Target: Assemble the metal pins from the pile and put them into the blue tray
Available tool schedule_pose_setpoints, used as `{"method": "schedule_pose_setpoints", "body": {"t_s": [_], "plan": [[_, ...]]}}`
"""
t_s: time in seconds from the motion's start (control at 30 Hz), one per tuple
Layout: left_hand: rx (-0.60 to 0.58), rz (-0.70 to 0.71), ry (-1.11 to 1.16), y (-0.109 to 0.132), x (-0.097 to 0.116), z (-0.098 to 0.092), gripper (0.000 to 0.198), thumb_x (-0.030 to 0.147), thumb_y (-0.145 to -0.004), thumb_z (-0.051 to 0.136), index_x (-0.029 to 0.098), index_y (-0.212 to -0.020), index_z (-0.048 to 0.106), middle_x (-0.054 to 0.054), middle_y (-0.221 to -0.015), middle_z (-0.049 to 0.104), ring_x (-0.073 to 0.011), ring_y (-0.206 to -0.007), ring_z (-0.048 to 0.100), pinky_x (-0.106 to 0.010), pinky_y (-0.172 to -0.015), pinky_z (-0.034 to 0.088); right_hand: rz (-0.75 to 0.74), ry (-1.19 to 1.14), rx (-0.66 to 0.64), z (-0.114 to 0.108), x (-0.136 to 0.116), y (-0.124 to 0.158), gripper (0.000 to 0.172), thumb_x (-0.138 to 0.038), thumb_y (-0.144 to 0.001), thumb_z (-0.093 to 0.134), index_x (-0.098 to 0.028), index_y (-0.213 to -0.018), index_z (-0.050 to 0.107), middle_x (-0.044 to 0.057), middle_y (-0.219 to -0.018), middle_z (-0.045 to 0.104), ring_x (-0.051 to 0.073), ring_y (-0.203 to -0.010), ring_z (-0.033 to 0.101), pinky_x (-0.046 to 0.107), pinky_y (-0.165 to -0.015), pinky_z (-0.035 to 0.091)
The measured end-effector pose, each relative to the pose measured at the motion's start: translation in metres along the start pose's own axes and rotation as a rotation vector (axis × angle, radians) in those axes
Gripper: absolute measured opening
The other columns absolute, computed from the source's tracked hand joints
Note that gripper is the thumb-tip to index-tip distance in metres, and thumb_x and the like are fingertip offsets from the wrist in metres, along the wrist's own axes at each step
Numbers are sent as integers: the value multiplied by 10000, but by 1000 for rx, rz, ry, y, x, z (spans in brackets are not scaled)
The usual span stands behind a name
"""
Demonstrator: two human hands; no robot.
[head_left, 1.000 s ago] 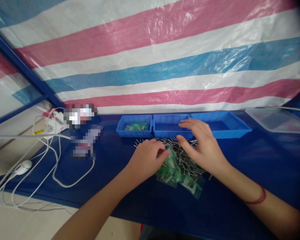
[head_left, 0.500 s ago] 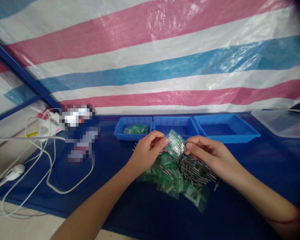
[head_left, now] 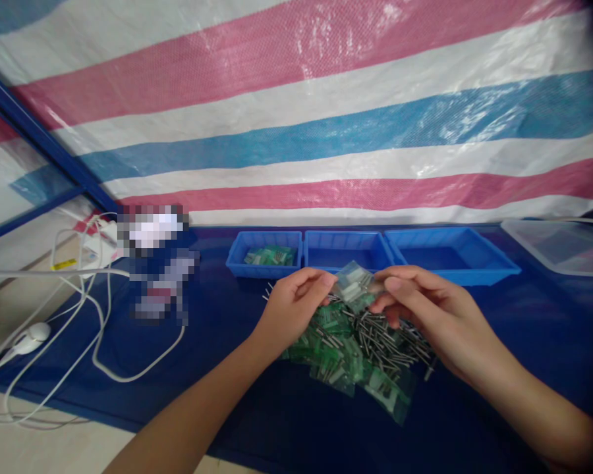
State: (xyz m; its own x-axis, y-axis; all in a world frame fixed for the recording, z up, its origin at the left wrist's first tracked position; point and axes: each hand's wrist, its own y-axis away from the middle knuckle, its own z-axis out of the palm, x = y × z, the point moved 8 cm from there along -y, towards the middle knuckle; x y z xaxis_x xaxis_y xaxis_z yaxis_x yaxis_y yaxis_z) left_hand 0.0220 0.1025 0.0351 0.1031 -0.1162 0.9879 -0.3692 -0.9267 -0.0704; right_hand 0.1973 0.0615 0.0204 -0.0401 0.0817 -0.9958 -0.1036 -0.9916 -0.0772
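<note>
A small clear plastic bag (head_left: 354, 284) with a white piece and a few metal pins inside is held up between my hands. My left hand (head_left: 296, 304) pinches its left corner between thumb and fingers. On the other side, my right hand (head_left: 427, 306) has thumb and fingers closed at the bag's right edge. Below lies a heap of greenish filled bags (head_left: 338, 362), and beside it a pile of loose metal rivets or pins (head_left: 388, 342), partly covered by my right hand.
Three blue trays stand in a row behind: the left tray (head_left: 264, 270) contains several bags, beside a middle tray (head_left: 321, 247) and a wider right tray (head_left: 479, 271). A clear plastic lid (head_left: 563, 247) lies at far right. White cables (head_left: 99, 329) loop across the left of the blue table (head_left: 188, 382).
The bag has turned and shifted slightly right, with its contents lying at a different angle. My right hand has moved a little and its fingers have shifted on the bag's edge.
</note>
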Motion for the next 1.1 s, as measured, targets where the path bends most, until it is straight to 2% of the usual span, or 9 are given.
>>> {"method": "schedule_pose_setpoints", "body": {"t_s": [0.13, 0.27, 0.43, 0.57, 0.67, 0.77, 0.9, 1.0, 1.1], "plan": [[13, 47, -10, 1, -3, 0, 197, 284, -810, 654, 148, -948, 689, -42, -860, 699, -141, -756, 641, -236, -704, 503, -26, 0, 40, -2, -2, 0, 212, -347, -756, 743, -223, -919, 688, 16, -758, 716, 124, -576, 658, 240, -548, 579], [35, 72, -106, 2, -5, 0, 323, 261, -817, 648, 165, -1125, 669, -63, -957, 717, -169, -828, 653, -271, -754, 513, -66, 2, 95, -2, -5, 3, 208, -317, -733, 763, -247, -916, 695, 7, -781, 736, 138, -614, 689, 262, -609, 614], [38, 126, -227, 0, 3, -3, 234, 279, -859, 595, 184, -1038, 713, -55, -982, 730, -173, -814, 658, -267, -738, 509, -109, 54, 117, 0, -7, 8, 240, -333, -749, 745, -242, -963, 686, 30, -826, 748, 178, -670, 713, 322, -654, 631], [290, 234, -365, -10, 18, -51, 235, 308, -864, 586, 198, -1033, 707, -40, -969, 727, -177, -862, 656, -264, -775, 487, -148, 100, 143, -7, -12, 7, 245, -376, -783, 706, -249, -988, 658, 48, -957, 728, 181, -718, 715, 308, -617, 618], [490, 242, -434, -18, 21, -98, 290, 337, -875, 555, 175, -1083, 675, -56, -983, 719, -185, -870, 656, -263, -746, 485, -176, 222, 134, -10, -17, 6, 221, -388, -826, 656, -239, -989, 644, 32, -871, 708, 157, -661, 690, 265, -547, 574], [552, 165, -688, -25, 15, -123, 313, 318, -890, 510, 167, -1123, 651, -55, -895, 712, -201, -848, 642, -310, -803, 480, -288, 469, -19, 5, -26, 10, 136, -341, -872, 597, -235, -931, 659, 25, -797, 687, 152, -672, 659, 268, -585, 539], [596, 20, -1161, -23, 9, -125, 315, 344, -858, 556, 218, -1122, 672, -94, -1067, 670, -312, -1056, 552, -440, -896, 433, -561, 788, -360, 49, -30, 33, 160, -312, -834, 642, -228, -962, 686, 69, -990, 679, 215, -941, 616, 365, -823, 500], [666, 100, -1241, -16, 18, -115, 361, 361, -850, 576, 231, -1179, 648, -110, -1194, 597, -336, -1119, 485, -466, -905, 422, -666, 984, -480, 70, -20, 49, 485, -415, -715, 754, -264, -1164, 646, 86, -1160, 635, 285, -1074, 543, 458, -889, 454], [634, 246, -1182, -13, 29, -100, 305, 335, -866, 570, 218, -1129, 669, -101, -1167, 604, -298, -1095, 496, -451, -949, 400, -712, 1098, -492, 79, -13, 55, 522, -422, -721, 753, -303, -1211, 617, 68, -1197, 622, 296, -1091, 516, 473, -869, 441]]}}
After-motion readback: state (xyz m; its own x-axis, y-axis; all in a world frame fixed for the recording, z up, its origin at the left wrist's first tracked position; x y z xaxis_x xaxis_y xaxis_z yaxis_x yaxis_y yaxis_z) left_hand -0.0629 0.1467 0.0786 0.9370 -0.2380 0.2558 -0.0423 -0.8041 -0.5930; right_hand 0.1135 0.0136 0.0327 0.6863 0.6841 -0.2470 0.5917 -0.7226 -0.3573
